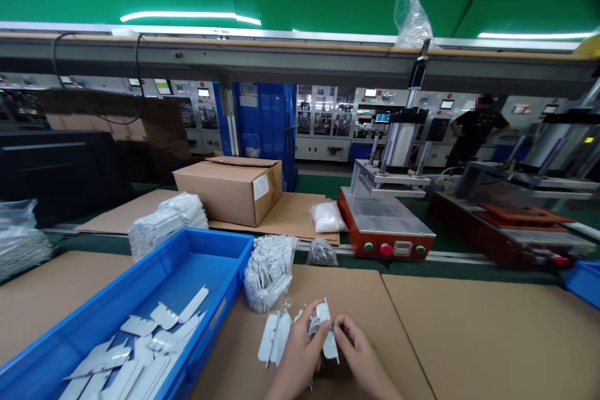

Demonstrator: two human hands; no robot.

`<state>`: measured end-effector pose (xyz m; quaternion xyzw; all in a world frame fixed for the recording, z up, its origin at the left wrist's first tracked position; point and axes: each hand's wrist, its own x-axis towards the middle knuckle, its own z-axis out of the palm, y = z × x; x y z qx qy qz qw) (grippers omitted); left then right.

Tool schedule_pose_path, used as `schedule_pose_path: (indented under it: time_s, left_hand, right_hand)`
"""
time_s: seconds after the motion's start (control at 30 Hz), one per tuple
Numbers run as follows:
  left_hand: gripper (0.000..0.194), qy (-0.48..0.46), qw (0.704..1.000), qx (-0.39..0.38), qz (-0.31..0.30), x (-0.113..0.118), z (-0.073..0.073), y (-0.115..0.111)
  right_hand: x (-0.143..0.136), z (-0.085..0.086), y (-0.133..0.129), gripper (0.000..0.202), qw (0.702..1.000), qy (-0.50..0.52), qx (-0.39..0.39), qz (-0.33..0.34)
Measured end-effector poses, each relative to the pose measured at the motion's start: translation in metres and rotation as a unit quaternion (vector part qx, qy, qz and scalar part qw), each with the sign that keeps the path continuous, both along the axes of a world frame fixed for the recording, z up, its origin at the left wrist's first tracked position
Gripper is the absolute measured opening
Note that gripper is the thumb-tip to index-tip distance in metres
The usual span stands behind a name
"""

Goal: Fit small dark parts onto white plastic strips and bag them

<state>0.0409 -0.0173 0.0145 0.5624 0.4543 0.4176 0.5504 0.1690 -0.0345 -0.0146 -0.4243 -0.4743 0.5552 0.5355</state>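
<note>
Near the bottom middle, my left hand (302, 344) grips a white plastic part (329, 345) between thumb and fingers. My right hand (357, 350) is at the right side of that part, its thumb and forefinger pinched together; what lies between them is too small to make out. Left of my left hand, more white parts (274, 337) lie on the cardboard sheet (347, 284). Behind them stands a clear bag full of white pieces (269, 272). A blue bin (220, 262) at the left holds several loose white parts (140, 350).
Behind the work surface are a cardboard box (229, 190), a white bag (327, 217), a small bag of dark pieces (322, 252) and an orange press (391, 219). Another press (510, 225) stands farther right. A person (478, 128) stands in the background.
</note>
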Motion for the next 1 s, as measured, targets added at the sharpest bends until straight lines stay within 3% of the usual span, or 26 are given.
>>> schedule_pose_path:
  time_s: [0.17, 0.37, 0.5, 0.57, 0.63, 0.73, 0.8, 1.0]
  left_hand:
    - [0.049, 0.019, 1.000, 0.023, 0.008, 0.000, 0.005, -0.002]
    - [0.045, 0.064, 0.995, 0.070, 0.021, -0.001, 0.010, -0.002]
    - [0.041, 0.150, 0.980, 0.122, 0.041, -0.009, 0.002, 0.009]
    - [0.041, 0.226, 0.965, 0.125, 0.043, -0.015, -0.006, 0.016]
    - [0.043, 0.299, 0.945, 0.124, 0.041, -0.021, -0.013, 0.021]
    - [0.045, 0.336, 0.934, 0.119, 0.036, -0.027, -0.020, 0.025]
    - [0.044, 0.322, 0.938, 0.122, 0.032, -0.027, -0.021, 0.025]
    - [0.026, 0.237, 0.962, 0.130, 0.041, -0.019, -0.009, 0.018]
  right_hand:
    - [0.003, 0.015, -0.006, 0.022, 0.981, 0.133, -0.099, 0.103]
    - [0.007, 0.017, -0.005, 0.021, 0.977, 0.125, -0.152, 0.087]
    - [0.026, 0.011, 0.005, 0.020, 0.991, 0.044, -0.124, -0.026]
    - [0.039, 0.006, 0.011, 0.021, 0.989, -0.053, -0.088, -0.107]
    - [0.050, 0.000, 0.016, 0.016, 0.975, -0.161, -0.035, -0.146]
    - [0.056, -0.006, 0.015, 0.003, 0.955, -0.276, 0.007, -0.109]
    - [0.054, -0.008, 0.012, 0.006, 0.943, -0.319, 0.029, -0.089]
    - [0.041, -0.009, 0.006, 0.008, 0.920, -0.373, 0.076, -0.091]
